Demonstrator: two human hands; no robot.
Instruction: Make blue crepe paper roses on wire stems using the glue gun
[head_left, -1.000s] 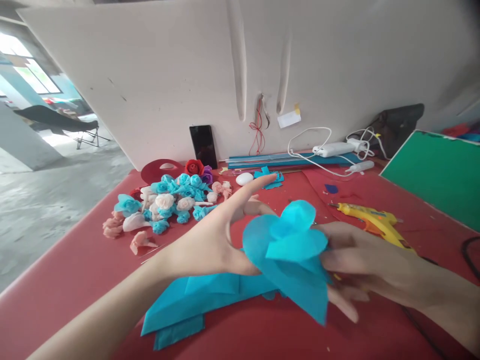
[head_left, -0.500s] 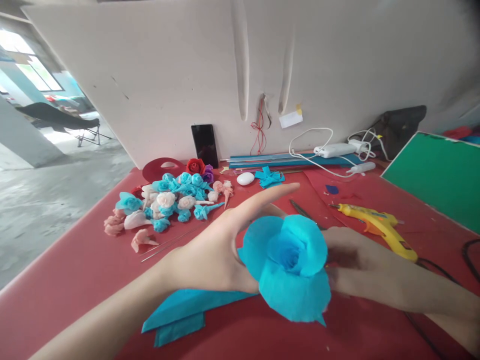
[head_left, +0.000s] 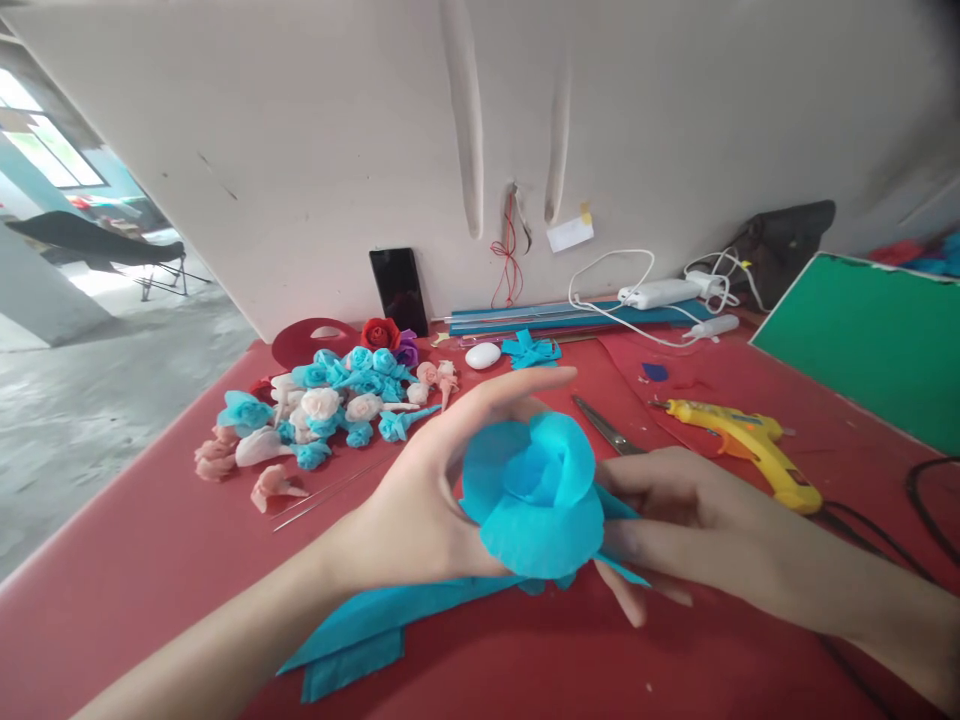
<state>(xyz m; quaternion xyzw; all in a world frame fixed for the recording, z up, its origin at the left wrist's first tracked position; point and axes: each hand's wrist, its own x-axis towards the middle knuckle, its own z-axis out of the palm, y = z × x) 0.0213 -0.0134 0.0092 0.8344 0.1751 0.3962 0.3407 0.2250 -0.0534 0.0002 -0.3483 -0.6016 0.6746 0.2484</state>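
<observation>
Head view: left hand (head_left: 420, 500) curved around blue flower (head_left: 534, 485), grip hidden; right hand (head_left: 675, 510) pinching paper tail (head_left: 618, 507); petals (head_left: 544, 540) shaped, tail seemingly unwrapped; finished-looking flowers (head_left: 321, 403) near worktop's (head_left: 180, 560) left edge.

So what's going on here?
A person holds a bright blue, rose-shaped paper flower, the left hand curved around its left side and the right hand at its right edge. Blue paper sheets lie below on the red table; small blue, white and pink paper flowers are piled left, a yellow glue gun lies right.
</observation>
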